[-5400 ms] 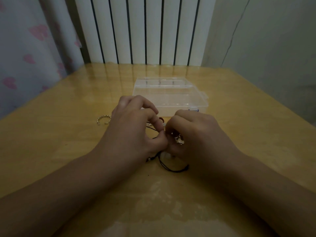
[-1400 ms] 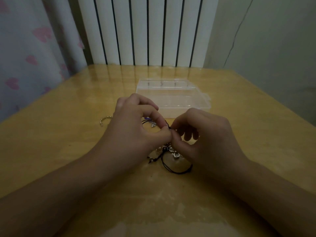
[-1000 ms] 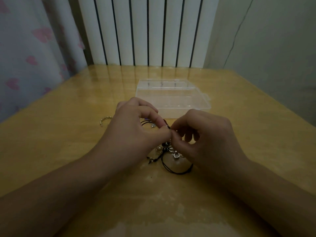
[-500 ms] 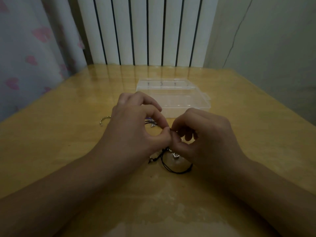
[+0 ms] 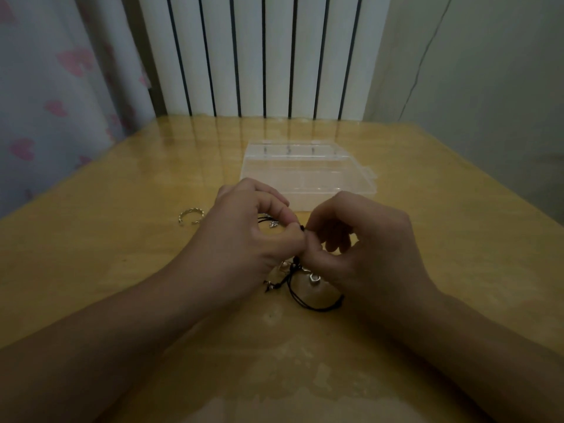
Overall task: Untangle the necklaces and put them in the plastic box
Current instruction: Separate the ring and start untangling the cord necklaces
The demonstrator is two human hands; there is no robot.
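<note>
Necklaces (image 5: 308, 288) lie tangled on the near table (image 5: 106, 270); we see the left hand (image 5: 244, 239) and right hand (image 5: 360, 248) both pinching one black cord at the knot. Plastic box (image 5: 308, 175) sits closed just beyond. Pulling hard may tighten the knot.

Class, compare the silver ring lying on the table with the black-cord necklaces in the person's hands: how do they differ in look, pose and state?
The silver ring is a small, pale, open band; the necklaces are dark cords with small metal charms. The ring lies alone and untouched, left of the left hand; the necklaces are pinched between that hand and the right hand, partly trailing onto the wooden table. Both are outside the plastic box.
</note>
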